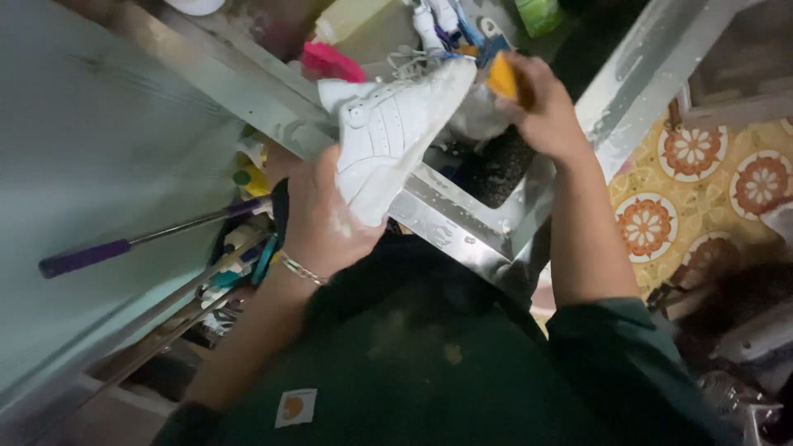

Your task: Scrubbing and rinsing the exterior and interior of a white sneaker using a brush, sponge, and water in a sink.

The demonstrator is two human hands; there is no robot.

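Seen from above, a purple-handled rod (91, 256) lies at left, then the left hand (322, 219) grips a white sneaker (388, 136) by its heel over a steel sink (462, 227), while the right hand (541, 107) presses an orange sponge (501, 78) against its toe.

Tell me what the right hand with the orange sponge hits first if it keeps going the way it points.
The right hand points its orange sponge at the toe of the white shoe held by the left hand. It would likely meet the toe first; they look nearly touching, though depth is unclear.
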